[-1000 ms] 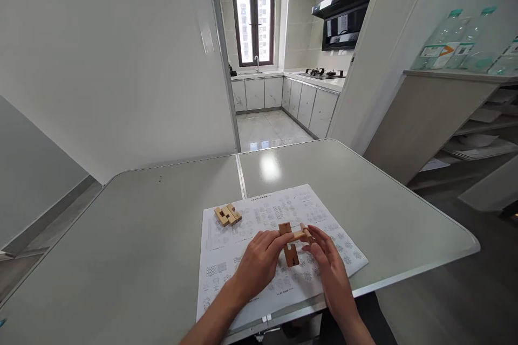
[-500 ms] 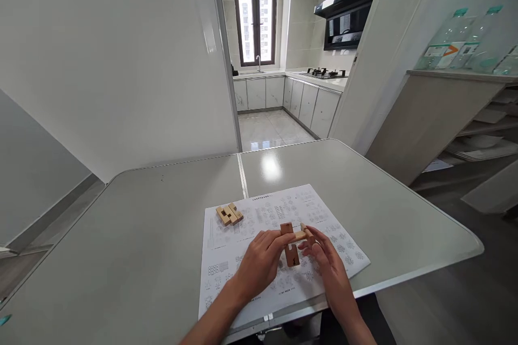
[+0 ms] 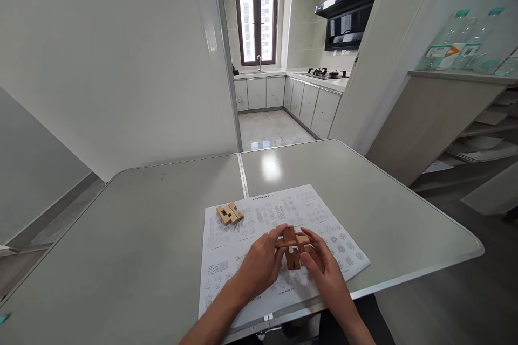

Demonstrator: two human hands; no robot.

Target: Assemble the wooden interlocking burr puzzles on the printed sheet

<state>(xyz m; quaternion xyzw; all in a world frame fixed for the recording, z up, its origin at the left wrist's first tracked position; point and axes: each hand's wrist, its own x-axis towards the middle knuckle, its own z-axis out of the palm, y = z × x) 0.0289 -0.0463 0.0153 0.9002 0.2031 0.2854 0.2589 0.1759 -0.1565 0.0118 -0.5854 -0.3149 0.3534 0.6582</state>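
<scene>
Between my two hands are several interlocking wooden puzzle pieces [image 3: 293,260], reddish-brown with a paler piece [image 3: 302,239] across them. My left hand [image 3: 261,261] grips the cluster from the left, thumb and fingers pinched on its side and top. From the right, my right hand [image 3: 324,264] holds it with thumb in front and fingers behind. A dark mark shows on the lower brown piece. Under the hands lies a white printed sheet [image 3: 226,280] with rows of small puzzle drawings. Fingers partly hide how the pieces join.
Several pale notched wooden pieces [image 3: 230,214] lie together at the sheet's upper left. The grey-green table [image 3: 141,242] has a seam [image 3: 243,175] and a rounded right corner. Plastic bottles [image 3: 449,43] stand on a shelf unit [image 3: 396,124] at right; a kitchen lies beyond.
The pale piece has turned and now sits across the brown pieces. My left fingers have shifted to the cluster's upper left, and my right fingers have closed in around its right side.
</scene>
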